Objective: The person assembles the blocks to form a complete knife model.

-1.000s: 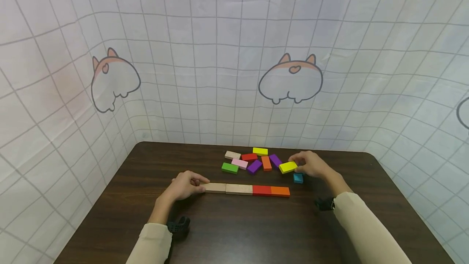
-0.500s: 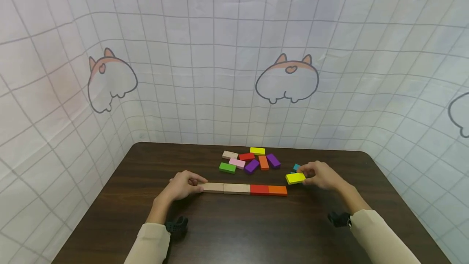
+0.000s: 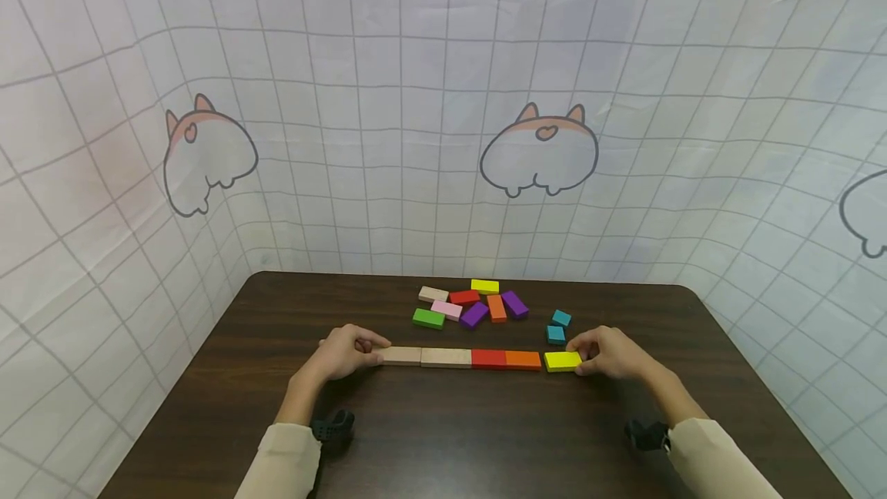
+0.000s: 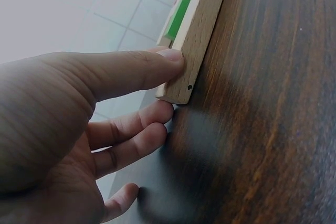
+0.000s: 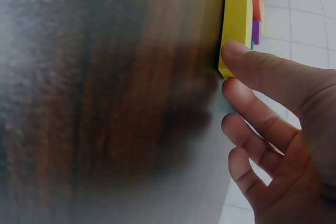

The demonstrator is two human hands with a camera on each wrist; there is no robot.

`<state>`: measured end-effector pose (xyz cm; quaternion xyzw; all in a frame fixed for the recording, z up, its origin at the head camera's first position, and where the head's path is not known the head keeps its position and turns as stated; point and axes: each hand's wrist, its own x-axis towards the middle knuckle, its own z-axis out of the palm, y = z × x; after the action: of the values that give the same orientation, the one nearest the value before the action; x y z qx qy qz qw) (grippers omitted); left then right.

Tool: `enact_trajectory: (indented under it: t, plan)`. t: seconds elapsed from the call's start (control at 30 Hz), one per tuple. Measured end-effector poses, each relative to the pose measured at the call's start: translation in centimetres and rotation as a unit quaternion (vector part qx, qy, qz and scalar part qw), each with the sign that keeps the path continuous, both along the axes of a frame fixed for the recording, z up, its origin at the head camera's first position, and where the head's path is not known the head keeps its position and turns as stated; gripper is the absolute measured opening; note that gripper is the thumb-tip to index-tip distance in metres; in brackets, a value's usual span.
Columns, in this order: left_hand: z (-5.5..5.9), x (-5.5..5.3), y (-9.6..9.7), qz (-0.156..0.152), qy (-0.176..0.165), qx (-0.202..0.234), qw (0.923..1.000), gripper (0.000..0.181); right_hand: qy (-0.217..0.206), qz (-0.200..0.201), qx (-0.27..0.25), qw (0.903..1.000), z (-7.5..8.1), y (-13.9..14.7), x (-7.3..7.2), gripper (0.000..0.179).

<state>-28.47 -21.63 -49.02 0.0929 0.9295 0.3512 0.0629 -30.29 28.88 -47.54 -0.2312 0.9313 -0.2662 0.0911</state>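
Observation:
My left hand (image 3: pixel 344 351) pinches the left end of a plain wooden block (image 3: pixel 403 356), its thumb (image 4: pixel 168 64) on the near side. That block starts a straight row. To its right come a second plain block (image 3: pixel 446 359), a red block (image 3: pixel 488 360) and an orange block (image 3: pixel 523 361). My right hand (image 3: pixel 613 353) holds a yellow block (image 3: pixel 562 362) between thumb and fingers, by its right end. The yellow block lines up with the row, and a narrow gap separates it from the orange block. In the right wrist view, the yellow block (image 5: pixel 237 19) hides part of the row.
Two small blue blocks (image 3: pixel 557 335) lie just behind the yellow one. Farther back is a loose cluster with a green block (image 3: pixel 429 319), a pink block (image 3: pixel 446 309), purple blocks (image 3: pixel 474 316) and others. A gridded cloth (image 3: pixel 388 175) surrounds the dark wooden table (image 3: pixel 443 437).
My right hand has carried the yellow block from beside the cluster toward me, to the row's right end. The blue blocks have come into fuller view. My left hand keeps its place.

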Motion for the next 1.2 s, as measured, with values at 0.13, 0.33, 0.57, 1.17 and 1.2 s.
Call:
enact_trajectory:
  t: [0.13, 0.33, 0.57, 1.17, 1.2]
  plan:
    - [-0.12, 0.04, -0.01, -0.001, -0.002, 0.003, 1.0000, 0.018, -0.004, -0.007, -0.007, 0.9999, -0.40, 0.03, 0.28, 0.023]
    - [-0.05, 0.14, 0.03, 0.000, -0.001, 0.003, 1.0000, 0.018, 0.002, -0.006, -0.007, 1.0000, -0.83, 0.07, 0.22, 0.026]
    - [0.06, 0.17, 0.11, 0.001, 0.002, 0.000, 1.0000, 0.018, 0.002, -0.005, -0.008, 1.0000, -0.93, -0.28, 0.04, 0.025]
    - [0.16, 0.16, 0.14, 0.003, 0.001, 0.001, 1.0000, 0.019, -0.008, -0.003, -0.015, 0.9999, -0.96, -0.64, -0.23, 0.025]
    - [0.16, 0.17, 0.13, 0.004, 0.001, 0.001, 1.0000, 0.019, -0.007, -0.002, -0.015, 0.9999, -0.97, -0.66, -0.22, 0.025]
